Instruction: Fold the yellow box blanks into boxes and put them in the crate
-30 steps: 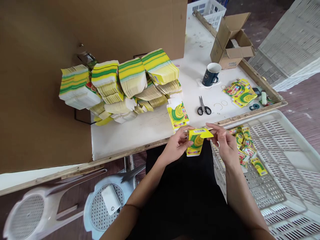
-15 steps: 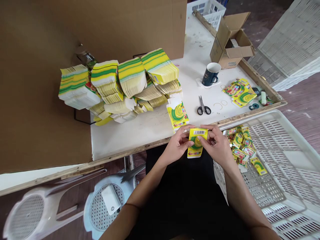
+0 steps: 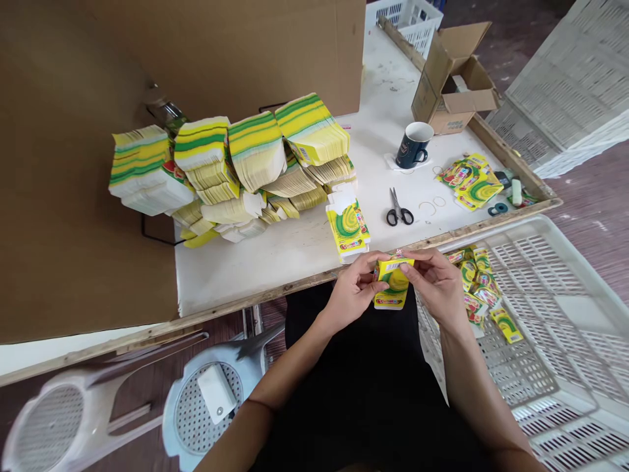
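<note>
Between my two hands, just off the table's front edge, is a small yellow and green carton [image 3: 394, 288] with a barcode flap at its top. My left hand [image 3: 354, 288] grips its left side, thumb on the front. With thumb and fingers, my right hand [image 3: 436, 282] pinches the top right corner by the flap. A small pile of flat cartons [image 3: 348, 226] lies on the table just beyond my left hand. Bundled stacks of flat cartons [image 3: 255, 151] stand farther back to the left.
Scissors [image 3: 399, 208], a dark mug [image 3: 414, 145], loose yellow packets [image 3: 469, 182] and an open cardboard box [image 3: 455, 85] are on the table [image 3: 236, 275]. At right, a white crate [image 3: 535, 295] holds several filled cartons [image 3: 484, 288]. Stools [image 3: 204, 400] stand at lower left.
The carton's barcode flap has tipped over toward the top, and the carton now looks boxier. My right hand has shifted slightly right, its thumb moving up to the flap's corner.
</note>
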Available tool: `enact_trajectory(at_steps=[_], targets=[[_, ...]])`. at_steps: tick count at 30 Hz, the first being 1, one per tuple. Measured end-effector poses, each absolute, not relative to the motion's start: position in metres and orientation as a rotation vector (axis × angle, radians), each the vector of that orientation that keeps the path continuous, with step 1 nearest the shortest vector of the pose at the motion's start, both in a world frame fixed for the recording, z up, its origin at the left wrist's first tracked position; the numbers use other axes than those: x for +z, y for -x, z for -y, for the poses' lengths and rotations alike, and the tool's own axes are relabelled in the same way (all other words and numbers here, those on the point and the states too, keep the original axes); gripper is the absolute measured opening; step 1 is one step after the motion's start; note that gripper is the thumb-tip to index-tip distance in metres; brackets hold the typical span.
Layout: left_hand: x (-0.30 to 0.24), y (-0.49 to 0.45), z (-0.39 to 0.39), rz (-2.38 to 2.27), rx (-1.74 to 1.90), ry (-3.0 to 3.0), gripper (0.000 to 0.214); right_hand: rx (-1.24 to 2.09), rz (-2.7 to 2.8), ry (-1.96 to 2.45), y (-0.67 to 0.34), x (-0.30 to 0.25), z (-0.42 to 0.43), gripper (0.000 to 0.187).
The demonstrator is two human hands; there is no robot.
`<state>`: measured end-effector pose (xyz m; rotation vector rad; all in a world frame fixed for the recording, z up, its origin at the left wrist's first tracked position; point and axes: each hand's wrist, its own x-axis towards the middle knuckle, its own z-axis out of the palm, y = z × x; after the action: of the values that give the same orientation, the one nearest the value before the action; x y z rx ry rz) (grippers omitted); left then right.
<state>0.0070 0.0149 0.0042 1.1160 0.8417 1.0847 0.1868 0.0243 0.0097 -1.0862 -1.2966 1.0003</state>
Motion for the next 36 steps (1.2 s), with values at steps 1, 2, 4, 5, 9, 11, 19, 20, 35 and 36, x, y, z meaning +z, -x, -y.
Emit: enact_trajectory(at_steps=[1, 2, 4, 5, 9, 11, 19, 20, 35, 36], targets=[[0.003, -0.008, -0.014, -0.816, 1.081, -1.114, 0.047, 0.990, 1.293, 1.083, -0.186, 0.011, -0.023, 0.018], [0.003, -0.009, -0.014, -0.780, 1.076, -1.114, 0.047, 0.979, 1.292, 1.082, -0.186, 0.012, -0.022, 0.017], [0.003, -0.010, -0.014, -0.709, 1.061, -1.134, 0.049, 0.954, 1.308, 1.088, -0.190, 0.015, -0.019, 0.016], [0.003, -0.010, -0.014, -0.696, 1.067, -1.166, 0.049, 0.934, 1.329, 1.101, -0.194, 0.016, -0.018, 0.016], [0.002, 0.000, -0.025, -1.013, 1.197, -1.551, 0.049, 0.506, 1.437, 1.389, -0.226, 0.027, -0.015, 0.015], [-0.004, 0.009, -0.035, -1.299, 1.200, -1.779, 0.056, 0.213, 1.485, 1.572, -0.241, 0.030, -0.017, 0.021], [-0.030, 0.021, -0.045, -1.424, 1.112, -2.012, 0.034, 1.002, 1.304, 1.484, -0.189, -0.008, -0.038, 0.041], [-0.028, 0.019, -0.041, -1.337, 1.144, -2.028, 0.033, 1.077, 1.228, 1.447, -0.179, -0.012, -0.040, 0.046], [-0.001, 0.016, -0.031, -0.577, 1.056, -0.836, 0.063, 1.410, 0.911, 1.109, -0.157, 0.003, -0.020, 0.032], [0.001, 0.016, -0.030, -0.566, 1.059, -0.822, 0.064, 1.411, 0.931, 1.111, -0.157, 0.003, -0.020, 0.031]])
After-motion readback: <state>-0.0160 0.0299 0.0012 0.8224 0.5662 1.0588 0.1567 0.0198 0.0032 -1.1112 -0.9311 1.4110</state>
